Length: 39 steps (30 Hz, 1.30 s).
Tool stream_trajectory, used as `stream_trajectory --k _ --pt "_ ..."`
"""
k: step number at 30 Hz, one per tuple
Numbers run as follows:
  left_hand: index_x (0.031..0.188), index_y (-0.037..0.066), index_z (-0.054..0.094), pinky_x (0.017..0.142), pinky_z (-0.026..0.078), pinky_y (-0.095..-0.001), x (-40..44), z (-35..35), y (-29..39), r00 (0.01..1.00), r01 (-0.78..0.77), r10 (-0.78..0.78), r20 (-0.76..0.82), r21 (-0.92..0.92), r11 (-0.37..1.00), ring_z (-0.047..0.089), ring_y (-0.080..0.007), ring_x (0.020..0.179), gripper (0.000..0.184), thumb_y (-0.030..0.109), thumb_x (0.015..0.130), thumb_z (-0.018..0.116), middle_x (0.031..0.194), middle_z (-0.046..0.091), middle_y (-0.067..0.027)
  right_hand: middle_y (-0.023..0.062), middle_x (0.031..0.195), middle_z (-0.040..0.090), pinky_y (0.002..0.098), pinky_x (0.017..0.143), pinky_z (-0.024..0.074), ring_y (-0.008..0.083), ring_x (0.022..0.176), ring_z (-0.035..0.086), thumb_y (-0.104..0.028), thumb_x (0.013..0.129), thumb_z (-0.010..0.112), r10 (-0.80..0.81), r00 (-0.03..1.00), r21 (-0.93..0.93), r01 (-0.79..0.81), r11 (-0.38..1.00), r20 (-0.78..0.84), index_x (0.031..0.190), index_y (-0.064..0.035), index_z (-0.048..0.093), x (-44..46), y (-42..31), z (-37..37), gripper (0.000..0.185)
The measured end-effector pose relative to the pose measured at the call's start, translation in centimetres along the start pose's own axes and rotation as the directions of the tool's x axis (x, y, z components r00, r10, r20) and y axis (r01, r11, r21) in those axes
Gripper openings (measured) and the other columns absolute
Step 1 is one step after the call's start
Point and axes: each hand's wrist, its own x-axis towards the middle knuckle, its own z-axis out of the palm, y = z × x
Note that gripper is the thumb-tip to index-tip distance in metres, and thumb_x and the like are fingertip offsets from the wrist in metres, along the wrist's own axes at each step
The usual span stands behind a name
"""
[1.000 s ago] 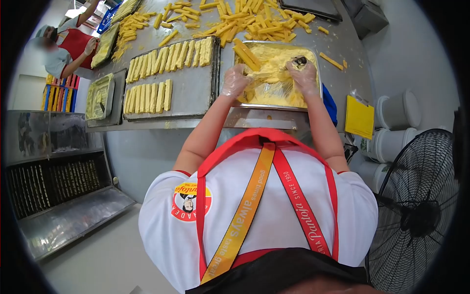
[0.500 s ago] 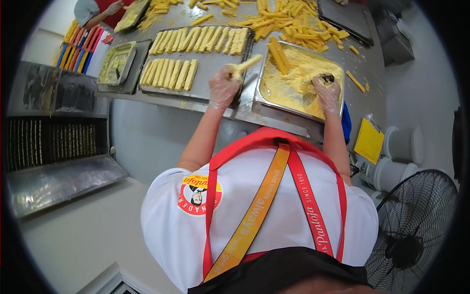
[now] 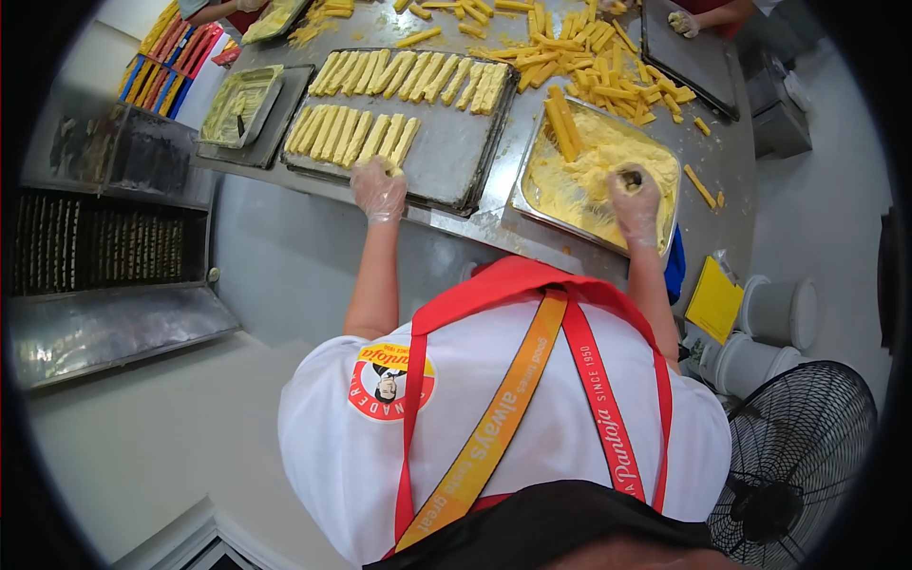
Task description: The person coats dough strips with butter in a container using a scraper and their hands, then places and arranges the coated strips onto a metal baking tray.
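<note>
My gloved left hand (image 3: pixel 380 190) is at the front edge of a dark baking tray (image 3: pixel 446 152), its fingers closed on the near end of a cream-coated bread stick (image 3: pixel 407 141). That stick lies at the right end of the front row; a second row of coated sticks (image 3: pixel 408 76) lies behind. My gloved right hand (image 3: pixel 634 204) is closed around a dark-handled tool (image 3: pixel 632 178) over a metal pan (image 3: pixel 524 195) of pale yellow cream (image 3: pixel 594 171). The tool's working end is hidden. Plain yellow sticks (image 3: pixel 562 123) lean in the pan's back left corner.
Plain sticks (image 3: pixel 608 62) are heaped behind the pan. A smaller creamy pan (image 3: pixel 242 104) stands at the left. Another person's gloved hand (image 3: pixel 684 24) is by a far-right tray (image 3: pixel 689 62). A fan (image 3: pixel 793 465) and white buckets (image 3: pixel 774 309) stand at the right.
My left hand has moved left and down from between tray and pan, bringing a coated stick to the front row. My right hand stays over the cream pan. The view has shifted slightly.
</note>
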Motion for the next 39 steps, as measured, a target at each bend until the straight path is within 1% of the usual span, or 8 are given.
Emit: stream_trajectory --k 4,10,12,22,27,30,35,39 --pt "0.097 0.005 0.057 0.075 0.046 -0.0507 -0.1 -1.3 0.8 0.999 -0.024 0.025 -0.042 0.045 0.999 0.055 -0.0413 0.087 0.035 0.016 0.065 0.067 0.093 0.056 -0.0203 0.0092 0.081 0.065 0.0314 0.073 0.0490 0.0174 0.076 0.061 -0.015 0.078 0.072 0.042 0.937 0.370 -0.179 0.912 0.348 0.091 -0.0011 0.064 -1.7 -5.2 -0.7 0.021" --pt "0.108 0.007 0.054 0.085 0.042 -0.0501 3.0 -3.8 9.9 0.879 -0.452 0.406 -0.252 -0.168 0.876 0.052 -0.0375 0.097 0.045 0.029 0.073 0.072 0.100 0.057 -0.0159 0.0105 0.087 0.066 0.0318 0.073 0.0491 0.0185 0.078 0.063 -0.018 0.078 0.071 0.368 0.911 0.209 -0.403 0.891 0.186 0.090 -0.0021 0.063 3.4 1.7 -1.1 0.022" --pt "0.111 0.008 0.055 0.086 0.043 -0.0482 3.9 -2.2 13.5 0.880 -0.473 0.459 -0.123 -0.334 0.815 0.054 -0.0367 0.099 0.041 0.029 0.078 0.069 0.103 0.058 -0.0174 0.0130 0.088 0.067 0.0337 0.074 0.0495 0.0231 0.082 0.063 -0.020 0.078 0.070 0.096 0.990 -0.099 -0.086 0.991 0.104 0.088 -0.0024 0.063 3.5 0.3 -1.2 0.021" --pt "0.097 0.009 0.068 0.083 0.048 -0.0453 7.3 7.0 25.0 0.787 -0.394 0.523 0.328 -0.385 0.835 0.062 -0.0353 0.095 0.044 0.045 0.073 0.070 0.095 0.066 -0.0185 0.0124 0.078 0.065 0.0338 0.068 0.0493 0.0256 0.070 0.061 -0.017 0.077 0.072 0.093 0.994 0.031 -0.095 0.995 0.051 0.087 -0.0043 0.065 4.7 2.4 0.1 0.018" --pt "0.096 0.010 0.069 0.082 0.049 -0.0427 6.9 6.8 25.3 0.824 -0.390 0.481 0.300 -0.316 0.865 0.061 -0.0344 0.095 0.042 0.040 0.067 0.071 0.097 0.066 -0.0175 0.0162 0.084 0.063 0.0391 0.074 0.0495 0.0346 0.083 0.061 -0.015 0.077 0.066 -0.259 0.903 -0.030 0.286 0.958 0.343 0.089 -0.0040 0.064 2.1 -1.7 -1.5 0.017" --pt "0.099 0.008 0.067 0.084 0.048 -0.0443 6.6 5.7 25.3 0.770 -0.405 0.535 0.348 -0.380 0.831 0.060 -0.0354 0.097 0.043 0.036 0.067 0.071 0.098 0.065 -0.0186 0.0152 0.083 0.063 0.0393 0.074 0.0496 0.0340 0.083 0.060 -0.013 0.076 0.066 -0.032 0.844 0.228 -0.108 0.968 0.535 0.088 -0.0040 0.063 1.6 -1.6 -2.6 0.014" --pt "0.106 0.002 0.060 0.082 0.047 -0.0468 4.7 5.3 23.3 0.777 -0.245 0.557 0.294 -0.673 0.698 0.060 -0.0388 0.093 0.043 0.025 0.071 0.068 0.093 0.064 -0.0223 0.0173 0.082 0.061 0.0407 0.074 0.0488 0.0354 0.082 0.060 -0.014 0.078 0.065 -0.163 0.985 -0.225 0.171 0.959 0.056 0.088 -0.0050 0.062 3.6 1.9 -3.7 0.013" --pt "0.107 0.001 0.060 0.075 0.050 -0.0406 2.5 2.9 22.1 0.752 0.051 0.514 0.412 -0.814 0.578 0.064 -0.0350 0.084 0.039 0.018 0.072 0.065 0.088 0.066 -0.0229 0.0109 0.083 0.062 0.0335 0.073 0.0488 0.0294 0.079 0.060 -0.015 0.079 0.069 -0.184 0.792 -0.077 0.279 0.957 0.582 0.092 -0.0068 0.064 2.1 -0.8 -5.6 0.017"
